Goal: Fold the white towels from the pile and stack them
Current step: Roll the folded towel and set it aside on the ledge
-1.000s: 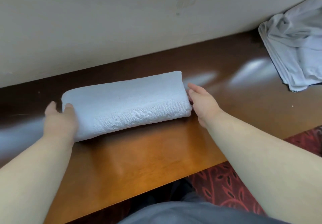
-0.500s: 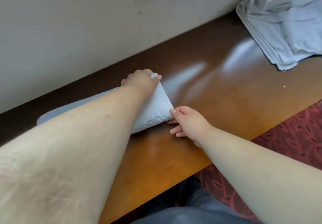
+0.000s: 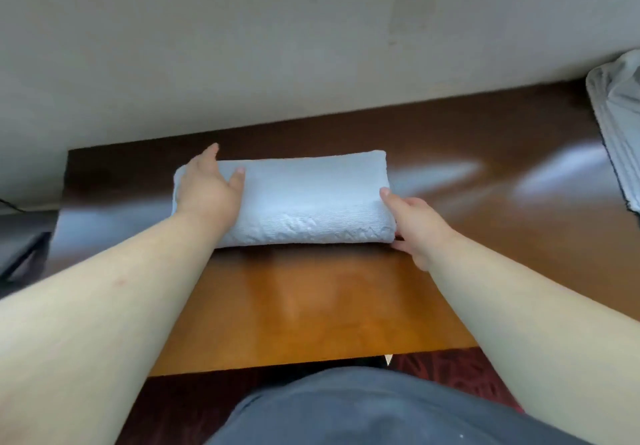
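The white folded terry towel (image 3: pixel 287 202) lies flat on the glossy brown wooden table (image 3: pixel 311 306), long side across, near the wall edge at twelve o'clock; the left hand (image 3: pixel 207 190) rests on its nine o'clock end, palm down, fingers straight, thumb on the cloth, pressing and not grasping; the right hand (image 3: pixel 417 226) touches its three o'clock end, fingers loosely extended against the side and lower corner, nothing clenched. Half a second ago the left arm was reaching across to the towel's far end while the right hand pinned the near corner; now both hands sit at opposite ends and the towel shows as a neat, closed rectangle, so the last fold looks complete. That suggests this towel is ready to be squared up and set as the base of the stack. The rumpled pile of white towels (image 3: pixel 620 125) waits at two o'clock, well apart; more folding remains.
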`<action>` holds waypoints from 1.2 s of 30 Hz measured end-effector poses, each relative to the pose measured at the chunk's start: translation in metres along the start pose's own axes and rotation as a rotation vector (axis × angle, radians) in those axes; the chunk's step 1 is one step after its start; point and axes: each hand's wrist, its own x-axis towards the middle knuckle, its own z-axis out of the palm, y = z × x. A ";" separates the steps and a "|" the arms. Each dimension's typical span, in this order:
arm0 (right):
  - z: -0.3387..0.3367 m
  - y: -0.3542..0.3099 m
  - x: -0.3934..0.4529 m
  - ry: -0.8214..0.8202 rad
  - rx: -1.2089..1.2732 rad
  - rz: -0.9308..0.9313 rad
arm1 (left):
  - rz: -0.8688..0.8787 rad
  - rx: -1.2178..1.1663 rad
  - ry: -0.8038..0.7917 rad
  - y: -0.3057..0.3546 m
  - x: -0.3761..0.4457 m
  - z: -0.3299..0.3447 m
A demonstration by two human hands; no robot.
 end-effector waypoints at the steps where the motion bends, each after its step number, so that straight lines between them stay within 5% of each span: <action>1: 0.003 -0.005 0.004 0.001 -0.028 -0.001 | -0.131 -0.022 -0.003 -0.022 0.002 -0.009; 4: 0.009 -0.009 0.013 0.082 -0.085 -0.019 | -0.518 -0.146 -0.172 -0.068 0.005 -0.022; 8: 0.019 -0.013 0.023 0.132 -0.064 -0.013 | -0.753 -0.657 -0.371 -0.089 0.002 -0.022; 19: 0.049 -0.023 0.006 -0.042 0.236 0.132 | -0.638 -0.885 -0.627 -0.123 0.031 -0.027; 31: 0.245 -0.084 0.022 -0.174 0.298 -0.078 | -0.629 -1.003 -0.377 -0.268 0.145 -0.121; 36: 0.291 -0.098 0.053 -0.088 0.055 -0.065 | -0.649 -0.952 -0.371 -0.299 0.183 -0.117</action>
